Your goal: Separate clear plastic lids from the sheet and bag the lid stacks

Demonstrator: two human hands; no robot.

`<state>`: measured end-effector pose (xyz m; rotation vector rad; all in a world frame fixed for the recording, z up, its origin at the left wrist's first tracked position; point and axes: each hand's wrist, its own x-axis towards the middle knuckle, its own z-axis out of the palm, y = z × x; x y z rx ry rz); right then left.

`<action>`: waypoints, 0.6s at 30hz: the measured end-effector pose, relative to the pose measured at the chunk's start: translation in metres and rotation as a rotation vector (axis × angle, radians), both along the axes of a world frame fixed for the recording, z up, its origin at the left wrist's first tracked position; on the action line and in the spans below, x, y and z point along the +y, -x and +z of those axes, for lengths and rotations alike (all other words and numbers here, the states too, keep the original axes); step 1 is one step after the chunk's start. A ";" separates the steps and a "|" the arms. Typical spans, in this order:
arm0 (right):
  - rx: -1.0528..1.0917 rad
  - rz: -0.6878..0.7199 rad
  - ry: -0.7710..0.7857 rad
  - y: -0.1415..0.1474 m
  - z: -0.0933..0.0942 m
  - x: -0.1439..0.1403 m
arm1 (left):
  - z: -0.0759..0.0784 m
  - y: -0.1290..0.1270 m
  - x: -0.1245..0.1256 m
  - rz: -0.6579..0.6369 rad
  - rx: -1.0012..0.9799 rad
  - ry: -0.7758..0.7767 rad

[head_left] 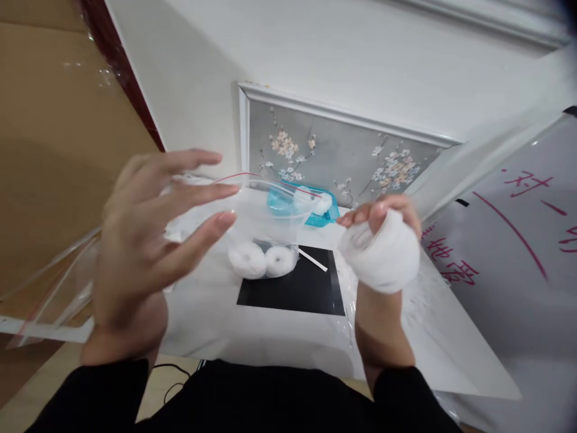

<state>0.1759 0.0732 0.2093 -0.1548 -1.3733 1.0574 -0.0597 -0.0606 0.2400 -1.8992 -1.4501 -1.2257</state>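
Observation:
My right hand (401, 210) is closed on a white roll (381, 255) of soft, thin-looking material, held up over the right side of the table. My left hand (153, 222) is raised with thumb and fingers spread, and nothing shows between them. Its fingertips are close to the mouth of a clear zip bag (270, 219) with a red line along its top; whether they touch it I cannot tell. At the bottom of the bag lie two white rolls (264, 261) with holes in their centres, side by side over a black mat (291, 294).
Behind the bag stands a blue see-through tray (333, 210) with white round things in it. A white strip (313, 260) lies on the mat. Clear plastic (419, 307) covers the table's right side, beside a whiteboard (509, 240) with red writing. A framed flower picture (333, 138) is at the back.

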 end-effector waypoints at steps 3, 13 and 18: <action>-0.080 0.033 -0.115 0.021 0.035 0.022 | 0.005 0.029 0.010 0.035 0.240 0.122; -0.655 -0.068 -0.669 0.097 0.070 0.038 | -0.015 0.015 0.017 0.022 0.235 0.258; -1.032 0.095 -0.955 0.093 0.057 0.040 | -0.011 0.018 0.017 -0.113 0.267 0.199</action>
